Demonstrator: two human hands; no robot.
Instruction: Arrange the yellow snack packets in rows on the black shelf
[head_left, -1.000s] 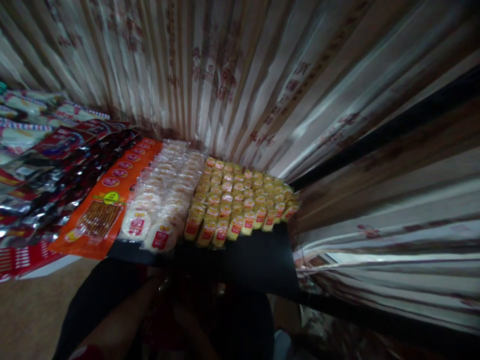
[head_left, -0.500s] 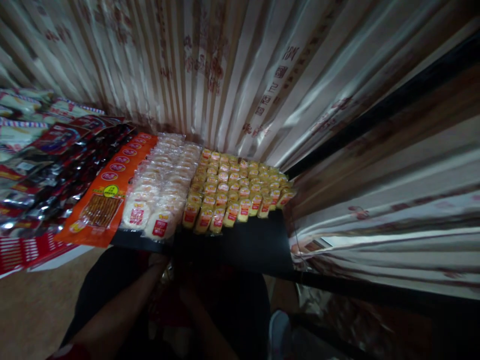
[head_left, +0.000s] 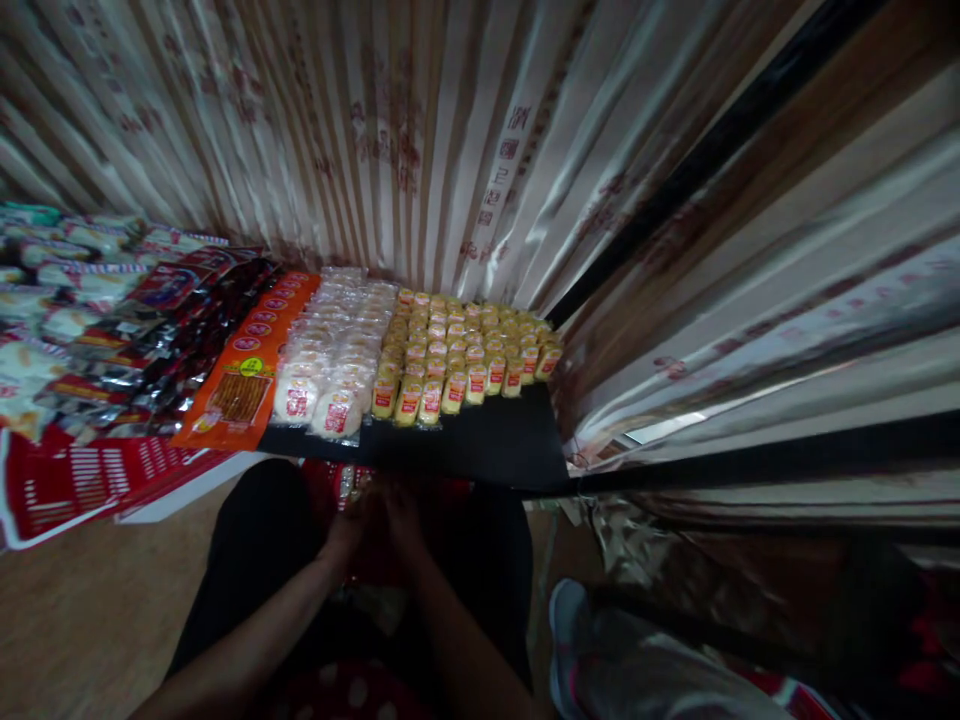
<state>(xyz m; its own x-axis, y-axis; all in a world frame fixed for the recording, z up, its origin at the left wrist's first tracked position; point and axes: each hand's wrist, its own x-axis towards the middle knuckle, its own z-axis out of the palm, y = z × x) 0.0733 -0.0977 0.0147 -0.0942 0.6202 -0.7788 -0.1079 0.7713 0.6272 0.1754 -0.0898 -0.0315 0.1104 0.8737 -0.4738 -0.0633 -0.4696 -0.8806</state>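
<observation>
My left hand (head_left: 351,520) and my right hand (head_left: 401,515) meet low over my lap in deep shadow, just below the front edge of a black board (head_left: 487,450). Their fingers are close together over a red packet (head_left: 349,480), but the dark hides the grip. On the board lie rows of small yellow snack packs (head_left: 461,345), beside them clear packs of pale round cakes (head_left: 330,360), then a long orange packet (head_left: 251,370).
Dark and red snack bags (head_left: 127,340) are spread at the left over a red printed sheet (head_left: 75,485). A striped satin curtain (head_left: 450,150) hangs behind and to the right. Wooden floor (head_left: 67,620) shows at lower left, a grey shoe (head_left: 570,640) at lower right.
The view has tilted down and pulled back, so the board and snacks sit higher and smaller. My forearms and both hands now show more fully, joined over my lap.
</observation>
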